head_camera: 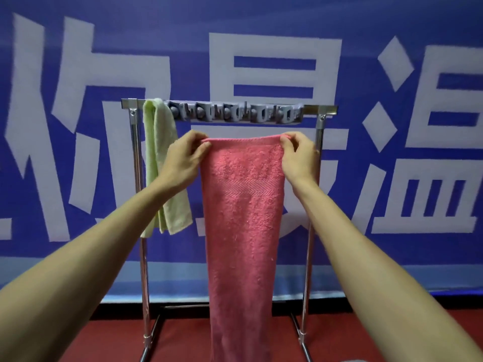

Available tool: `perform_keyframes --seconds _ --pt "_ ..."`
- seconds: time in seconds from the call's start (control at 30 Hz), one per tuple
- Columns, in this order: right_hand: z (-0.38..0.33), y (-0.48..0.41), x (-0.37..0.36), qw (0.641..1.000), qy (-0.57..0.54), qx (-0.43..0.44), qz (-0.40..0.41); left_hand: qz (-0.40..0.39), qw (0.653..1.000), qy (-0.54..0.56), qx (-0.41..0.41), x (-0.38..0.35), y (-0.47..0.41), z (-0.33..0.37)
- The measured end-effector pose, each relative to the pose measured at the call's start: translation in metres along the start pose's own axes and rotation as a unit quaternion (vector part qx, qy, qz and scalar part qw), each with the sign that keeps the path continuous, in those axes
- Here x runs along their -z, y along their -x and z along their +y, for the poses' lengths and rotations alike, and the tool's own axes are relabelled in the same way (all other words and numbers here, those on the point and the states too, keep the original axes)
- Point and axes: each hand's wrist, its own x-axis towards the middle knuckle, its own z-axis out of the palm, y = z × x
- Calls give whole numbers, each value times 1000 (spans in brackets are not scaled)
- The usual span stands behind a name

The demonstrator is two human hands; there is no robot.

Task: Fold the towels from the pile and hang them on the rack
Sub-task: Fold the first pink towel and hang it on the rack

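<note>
Okay, left to right along the rack [326,108]: green towel [159,158] draped over the left end of its top bar. I've got the left hand [183,160] pinching the pink towel [243,218] at its top left corner, just below the bar. The towel hangs long in front of the rack, mid-span. Right hand [298,155] pinches the top right corner, beside the rack's right post.

The pink towel [243,205] at centre is looped terry cloth, nubbly and matt, with a flatter woven chevron band. At ten o'clock the pale green towel [156,152] is the same fuzzy terry. The rack [324,108] is polished, glossy metal; its hook strip [235,114] at twelve looks like matt grey plastic. The banner [261,22] behind is matt, and the red floor [183,343] is smooth.
</note>
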Motion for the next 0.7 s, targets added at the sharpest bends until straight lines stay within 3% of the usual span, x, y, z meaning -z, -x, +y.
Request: perform_keyframes --seconds 0.07,0.2,0.37,0.57,0.7 --pt "3 0 0 1000 13 -19 -13 12 1000 -19 -2 -7 0 -1" --pt "11 5 2 999 22 23 -18 67 998 -10 -16 -17 13 0" --pt "45 13 1 997 25 24 -74 37 999 14 28 -28 30 -30" --pt "97 44 -15 985 91 -28 -144 -68 990 -10 121 -55 76 -87" --pt "147 77 -26 958 165 -54 -227 -93 974 15 207 -75 117 -122"
